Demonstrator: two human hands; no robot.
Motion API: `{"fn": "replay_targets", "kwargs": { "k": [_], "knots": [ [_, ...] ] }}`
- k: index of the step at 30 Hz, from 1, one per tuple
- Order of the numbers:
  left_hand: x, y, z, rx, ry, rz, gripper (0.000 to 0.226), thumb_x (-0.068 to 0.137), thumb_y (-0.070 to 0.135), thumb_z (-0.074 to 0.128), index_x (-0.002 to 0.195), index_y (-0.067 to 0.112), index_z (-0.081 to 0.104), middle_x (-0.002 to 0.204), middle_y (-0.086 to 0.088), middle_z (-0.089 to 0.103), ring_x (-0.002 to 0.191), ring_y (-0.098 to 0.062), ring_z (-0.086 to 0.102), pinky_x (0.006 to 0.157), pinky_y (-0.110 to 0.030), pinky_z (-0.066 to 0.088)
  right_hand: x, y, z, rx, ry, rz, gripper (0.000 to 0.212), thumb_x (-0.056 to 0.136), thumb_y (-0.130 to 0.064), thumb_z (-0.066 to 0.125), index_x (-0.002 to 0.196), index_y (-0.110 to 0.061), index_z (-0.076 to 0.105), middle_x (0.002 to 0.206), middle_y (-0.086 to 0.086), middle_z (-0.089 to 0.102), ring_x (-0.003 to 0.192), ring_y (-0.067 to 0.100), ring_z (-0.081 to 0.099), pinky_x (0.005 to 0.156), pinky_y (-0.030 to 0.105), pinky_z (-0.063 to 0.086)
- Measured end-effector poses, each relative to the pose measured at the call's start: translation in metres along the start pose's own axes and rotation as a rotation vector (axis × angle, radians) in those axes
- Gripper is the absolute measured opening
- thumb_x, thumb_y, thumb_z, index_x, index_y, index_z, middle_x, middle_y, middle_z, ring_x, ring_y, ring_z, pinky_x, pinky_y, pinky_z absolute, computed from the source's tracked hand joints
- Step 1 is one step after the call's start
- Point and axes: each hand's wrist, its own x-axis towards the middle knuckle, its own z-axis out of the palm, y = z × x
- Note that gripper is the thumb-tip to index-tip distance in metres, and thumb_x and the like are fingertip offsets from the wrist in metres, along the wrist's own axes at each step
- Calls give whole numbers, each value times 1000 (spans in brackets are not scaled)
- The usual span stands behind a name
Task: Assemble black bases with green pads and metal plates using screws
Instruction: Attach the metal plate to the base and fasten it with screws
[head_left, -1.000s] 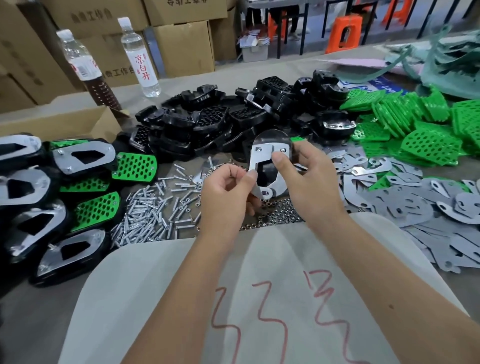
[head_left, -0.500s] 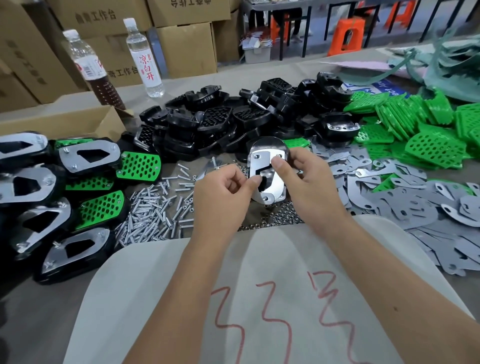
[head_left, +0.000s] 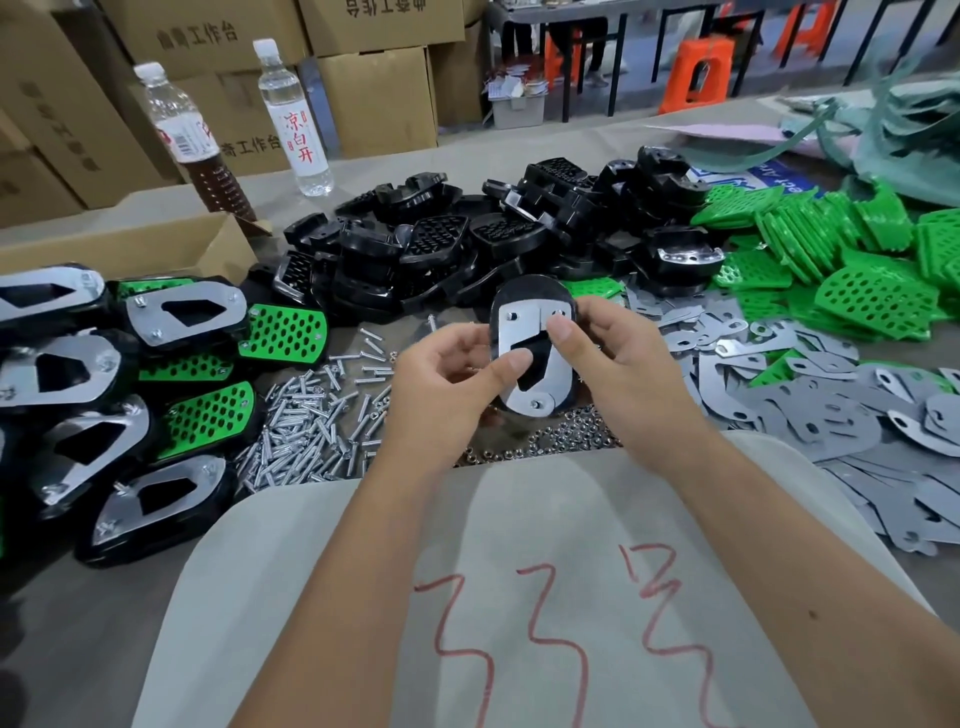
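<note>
Fingers of both hands are curled round 1 black base (head_left: 530, 291) held upright above the bench (head_left: 363, 171), a metal plate (head_left: 511, 332) seated on its face: the left hand (head_left: 441, 384) pinches the plate's left side with the thumb on its face, the right hand (head_left: 618, 358) grips the right edge with the thumb near the top hole. 3 screw heads seem to show in the plate's holes — how far each is driven I cannot tell. Likely risks: the plate may skew under uneven thumb pressure and pull the holes out of line, or a loose screw may drop into the loose screws (head_left: 306, 421) and nuts (head_left: 561, 441) just below — easily lost there. Any green pad behind the base is hidden, so it could shift unseen
</note>
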Motion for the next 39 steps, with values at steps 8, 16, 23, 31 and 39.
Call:
{"fn": "replay_targets", "kwargs": {
  "k": [8, 16, 23, 31, 39],
  "knots": [
    [1, 3, -3, -208, 108, -50, 25, 75, 20, 90, 87, 17, 68, 85, -8, 70, 72, -20, 65, 51, -28, 52, -2, -2, -2, 129, -266, 107, 30, 104, -2, 57, 132, -8, 63, 112, 17, 75, 102, 29, 74, 79, 41, 64],
    [0, 3, 1, -172, 94, -78, 25, 75, 29, 84, 86, 15, 65, 85, -10, 72, 78, -26, 67, 77, -47, 58, -2, 0, -3, 45, -236, 118, 23, 104, -4, 57, 125, -11, 64, 101, 14, 75, 80, 22, 64, 70, 29, 53],
    [2, 0, 0, -122, 116, -81, 21, 82, 26, 81, 99, 15, 77, 95, -16, 78, 83, -26, 77, 80, -48, 64, -4, 3, 3, -95, -244, 157, 24, 104, -13, 60, 128, -17, 59, 105, 5, 77, 83, 21, 71, 80, 42, 60],
    [1, 5, 0, -173, 84, -148, 19, 95, 18, 74, 111, 7, 72, 107, -20, 76, 90, -28, 73, 86, -52, 62, -5, 1, 3, -137, -294, 104, 29, 105, -4, 56, 129, -17, 65, 96, -1, 78, 78, 10, 67, 73, 26, 54],
    [3, 11, -4, -292, 200, -160, 17, 101, 7, 63, 117, 10, 69, 119, -19, 74, 114, -45, 69, 95, -66, 56, -6, 2, 12, -430, -53, -14, 19, 103, -20, 61, 121, -17, 70, 81, -7, 73, 70, 8, 64, 74, 26, 53]
  ]
}}
